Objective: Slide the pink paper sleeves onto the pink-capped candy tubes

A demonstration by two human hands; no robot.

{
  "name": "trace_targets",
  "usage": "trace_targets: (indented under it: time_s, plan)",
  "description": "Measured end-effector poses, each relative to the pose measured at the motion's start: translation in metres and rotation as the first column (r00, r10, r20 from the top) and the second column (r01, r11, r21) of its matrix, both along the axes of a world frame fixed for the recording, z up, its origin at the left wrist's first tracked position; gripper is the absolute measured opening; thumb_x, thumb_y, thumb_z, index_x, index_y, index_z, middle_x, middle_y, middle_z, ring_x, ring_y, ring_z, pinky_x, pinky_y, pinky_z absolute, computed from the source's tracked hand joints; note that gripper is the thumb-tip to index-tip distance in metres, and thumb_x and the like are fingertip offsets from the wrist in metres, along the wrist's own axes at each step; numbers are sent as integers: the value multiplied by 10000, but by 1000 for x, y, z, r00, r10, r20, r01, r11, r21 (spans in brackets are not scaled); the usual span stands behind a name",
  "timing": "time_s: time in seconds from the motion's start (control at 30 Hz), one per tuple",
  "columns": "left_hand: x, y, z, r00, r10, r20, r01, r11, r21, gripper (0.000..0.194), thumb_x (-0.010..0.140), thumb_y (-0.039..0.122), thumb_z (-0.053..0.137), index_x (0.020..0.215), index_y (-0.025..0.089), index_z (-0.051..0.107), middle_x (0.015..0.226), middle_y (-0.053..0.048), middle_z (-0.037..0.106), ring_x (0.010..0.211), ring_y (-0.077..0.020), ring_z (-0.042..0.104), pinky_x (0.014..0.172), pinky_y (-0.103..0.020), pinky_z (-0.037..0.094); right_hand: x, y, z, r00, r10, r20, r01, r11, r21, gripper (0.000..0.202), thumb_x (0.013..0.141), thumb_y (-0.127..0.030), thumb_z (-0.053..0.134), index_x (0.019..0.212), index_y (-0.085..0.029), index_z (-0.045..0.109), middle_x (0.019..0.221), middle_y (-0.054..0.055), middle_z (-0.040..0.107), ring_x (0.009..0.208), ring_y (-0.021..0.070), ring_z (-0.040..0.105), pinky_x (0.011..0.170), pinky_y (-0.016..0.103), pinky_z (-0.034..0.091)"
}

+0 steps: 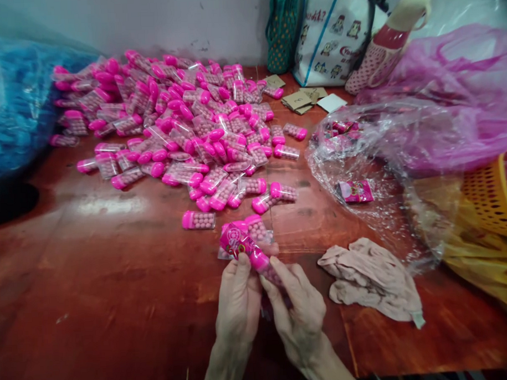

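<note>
Near the table's front edge, my left hand (pixel 239 301) is closed on a shiny pink printed wrapper (pixel 234 239), with the thumb pressed on its lower edge. My right hand (pixel 298 302) pinches a small clear candy container (pixel 271 271) with a pink cap. The cap end meets the wrapper; whether it is inside cannot be made out. Just beyond the fingers lie more candy containers (pixel 257 228), partly covered by the wrapper. A large heap of the same pink-capped containers (pixel 184 120), filled with pale pink balls, spreads across the back left.
A crumpled beige cloth (pixel 373 277) lies right of my hands. Behind it are a clear plastic bag (pixel 381 169) with pink packets (pixel 356 191), a yellow basket (pixel 492 195) and a bottle (pixel 392 41). A blue-filled bag (pixel 17 104) stands left. Cardboard pieces (pixel 298 101) lie near the wall.
</note>
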State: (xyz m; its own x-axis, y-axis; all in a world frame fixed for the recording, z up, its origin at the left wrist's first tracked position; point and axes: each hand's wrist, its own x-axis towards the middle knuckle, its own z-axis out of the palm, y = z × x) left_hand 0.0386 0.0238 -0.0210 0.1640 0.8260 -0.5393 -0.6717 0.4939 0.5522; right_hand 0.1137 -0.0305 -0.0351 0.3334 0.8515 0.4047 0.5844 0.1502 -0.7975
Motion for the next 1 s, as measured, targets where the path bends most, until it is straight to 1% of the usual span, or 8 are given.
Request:
trace_targets:
  time_s: [0.07, 0.17, 0.27, 0.37, 0.57, 0.77, 0.87, 1.0]
  plan:
    - [1, 0, 0, 1000, -27, 15, 27, 1000, -13, 235, 718, 348, 693, 835, 145, 718, 819, -96, 728, 915, -259, 656, 869, -384, 486, 1, 1, 0, 998, -7, -62, 5, 999, -36, 420, 823, -64, 541, 1210, -224, 562, 850, 63, 635, 742, 184, 619, 641, 288, 525]
    - [1, 1, 0, 998, -59, 30, 60, 997, -41, 266, 708, 364, 700, 848, 139, 715, 845, -105, 727, 938, -269, 647, 873, -387, 483, 2, 2, 2, 958, -22, -285, -21, 989, -147, 341, 840, -117, 546, 1162, -222, 587, 958, 66, 651, 867, 196, 626, 768, 318, 519]
    - [-1, 3, 1, 997, -75, 35, 76, 997, -22, 299, 730, 385, 673, 880, 128, 711, 886, -116, 721, 954, -276, 640, 876, -396, 480, 0, 4, 5, 858, -51, -511, -72, 974, -217, 296, 833, -161, 585, 1119, -235, 608, 1062, 44, 665, 981, 200, 619, 861, 316, 498]
    - [-3, 4, -1, 998, -62, -1, 62, 998, 9, 327, 738, 411, 657, 905, 134, 709, 900, -120, 718, 946, -280, 641, 872, -414, 481, -1, 5, 6, 771, -55, -634, -113, 969, -222, 280, 826, -174, 602, 1099, -236, 619, 1030, 25, 687, 940, 189, 645, 826, 286, 518]
    - [-5, 5, -2, 997, -17, -78, 28, 990, 141, 231, 751, 342, 659, 873, 153, 713, 914, -115, 716, 949, -277, 638, 887, -429, 469, -2, 3, 6, 864, 50, -500, -146, 977, -155, 290, 838, -130, 554, 1103, -233, 608, 992, 33, 663, 905, 181, 635, 821, 285, 501]
    - [-6, 2, 9, 995, -97, 5, 96, 993, 66, 473, 753, 538, 568, 963, 131, 688, 1009, -164, 695, 1057, -308, 585, 922, -423, 436, -9, 3, 7, 747, -39, -664, -120, 974, -192, 253, 841, -170, 562, 1076, -251, 610, 990, 0, 692, 862, 152, 653, 754, 221, 521]
    - [-4, 0, 11, 994, -111, 7, 110, 991, 74, 414, 801, 453, 561, 1062, 145, 654, 1074, -156, 678, 1094, -278, 567, 948, -381, 415, -10, 2, 6, 725, -78, -685, -91, 974, -206, 252, 857, -197, 546, 1102, -244, 578, 1038, 8, 674, 898, 152, 640, 766, 219, 512]
    - [-1, -1, 8, 994, -88, -58, 91, 994, 67, 281, 841, 329, 547, 994, 140, 688, 1053, -134, 687, 1067, -262, 584, 932, -371, 431, -6, 3, 5, 776, -117, -620, -50, 968, -245, 272, 870, -208, 532, 1140, -237, 542, 1065, 19, 655, 982, 161, 606, 806, 221, 489]
